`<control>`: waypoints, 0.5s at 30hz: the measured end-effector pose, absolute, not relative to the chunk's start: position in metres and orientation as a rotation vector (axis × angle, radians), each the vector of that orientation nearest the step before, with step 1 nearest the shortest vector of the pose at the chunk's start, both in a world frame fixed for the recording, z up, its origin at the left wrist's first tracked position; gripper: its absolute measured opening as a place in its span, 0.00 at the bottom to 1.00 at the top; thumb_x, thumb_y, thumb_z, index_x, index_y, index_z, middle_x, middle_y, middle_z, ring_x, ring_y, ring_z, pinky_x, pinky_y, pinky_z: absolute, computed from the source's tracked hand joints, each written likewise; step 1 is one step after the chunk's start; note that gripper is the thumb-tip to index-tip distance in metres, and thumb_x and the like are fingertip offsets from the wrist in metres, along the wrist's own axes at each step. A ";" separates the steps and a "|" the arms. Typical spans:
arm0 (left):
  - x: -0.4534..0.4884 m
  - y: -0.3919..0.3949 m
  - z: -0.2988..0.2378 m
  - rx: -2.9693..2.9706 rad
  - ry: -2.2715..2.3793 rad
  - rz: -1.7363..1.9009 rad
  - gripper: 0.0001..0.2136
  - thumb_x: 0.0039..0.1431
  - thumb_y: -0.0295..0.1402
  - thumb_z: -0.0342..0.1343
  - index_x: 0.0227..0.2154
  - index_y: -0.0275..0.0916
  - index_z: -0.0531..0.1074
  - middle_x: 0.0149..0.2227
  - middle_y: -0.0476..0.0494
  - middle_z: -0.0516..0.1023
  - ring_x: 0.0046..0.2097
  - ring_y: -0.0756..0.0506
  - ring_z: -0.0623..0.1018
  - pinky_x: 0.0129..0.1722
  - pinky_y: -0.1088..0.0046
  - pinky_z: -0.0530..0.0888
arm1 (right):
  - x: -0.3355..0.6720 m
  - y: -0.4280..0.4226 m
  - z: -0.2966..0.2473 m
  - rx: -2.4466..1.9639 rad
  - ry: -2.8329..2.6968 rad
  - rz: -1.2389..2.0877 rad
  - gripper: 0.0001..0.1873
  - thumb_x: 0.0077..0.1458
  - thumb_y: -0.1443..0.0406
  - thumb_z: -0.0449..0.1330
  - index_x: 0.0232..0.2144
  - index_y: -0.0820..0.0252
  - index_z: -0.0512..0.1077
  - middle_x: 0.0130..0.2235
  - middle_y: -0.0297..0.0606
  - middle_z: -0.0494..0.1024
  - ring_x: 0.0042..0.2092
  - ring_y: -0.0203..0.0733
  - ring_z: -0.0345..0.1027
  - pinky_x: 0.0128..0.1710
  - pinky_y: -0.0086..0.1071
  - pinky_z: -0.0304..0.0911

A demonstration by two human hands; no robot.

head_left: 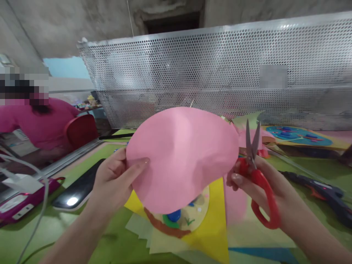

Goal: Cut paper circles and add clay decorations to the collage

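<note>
A rounded piece of pink paper (181,157) is held up in front of me, slightly curved. My left hand (115,176) pinches its left edge, thumb on the near face. Scissors (266,205) with red handles hang on my right hand (247,185), blades pointing up and a little apart. The fingers of that hand are at the paper's right edge; whether they grip it I cannot tell. Partly hidden below the paper is a pale disc (202,214) with blue, green and brown raised shapes, on a yellow sheet (218,231).
A phone (78,187) and a magenta power strip (26,201) with a white cable lie left. A dark glue gun (321,187) lies right. Behind it is a blue decorated disc (299,135). A perforated metal panel (209,69) stands behind. A person in pink (46,121) sits far left.
</note>
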State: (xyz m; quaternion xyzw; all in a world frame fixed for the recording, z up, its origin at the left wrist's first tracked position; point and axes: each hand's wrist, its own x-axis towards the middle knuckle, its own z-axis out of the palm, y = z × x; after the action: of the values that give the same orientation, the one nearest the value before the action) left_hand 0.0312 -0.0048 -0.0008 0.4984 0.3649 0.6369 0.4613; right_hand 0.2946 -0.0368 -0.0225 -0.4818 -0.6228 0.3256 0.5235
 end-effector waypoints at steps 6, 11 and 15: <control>0.031 -0.008 -0.001 1.273 0.791 1.492 0.10 0.43 0.28 0.67 0.30 0.46 0.78 0.30 0.52 0.82 0.29 0.51 0.79 0.30 0.80 0.77 | 0.295 -0.025 -0.030 -1.247 -1.410 0.652 0.17 0.42 0.55 0.63 0.29 0.56 0.61 0.29 0.34 0.72 0.30 0.40 0.67 0.29 0.34 0.66; 0.021 -0.010 -0.002 1.298 0.788 1.456 0.11 0.40 0.26 0.67 0.30 0.43 0.79 0.28 0.51 0.81 0.29 0.49 0.79 0.30 0.79 0.77 | 0.300 -0.026 -0.028 -1.244 -1.383 0.759 0.16 0.43 0.55 0.65 0.31 0.57 0.66 0.29 0.34 0.74 0.31 0.40 0.68 0.30 0.31 0.67; 0.016 -0.010 0.003 1.488 0.855 1.167 0.13 0.45 0.30 0.65 0.36 0.45 0.76 0.31 0.52 0.80 0.30 0.50 0.78 0.31 0.78 0.75 | 0.298 -0.032 -0.021 -1.184 -1.434 0.723 0.15 0.42 0.57 0.66 0.30 0.56 0.68 0.29 0.34 0.75 0.31 0.40 0.70 0.30 0.29 0.68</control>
State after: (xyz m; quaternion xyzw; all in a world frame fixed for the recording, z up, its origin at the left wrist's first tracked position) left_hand 0.0157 -0.0100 0.0031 0.6175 0.3549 0.4843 0.5082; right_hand 0.2982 -0.0323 -0.0212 -0.4985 -0.6038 0.3044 0.5425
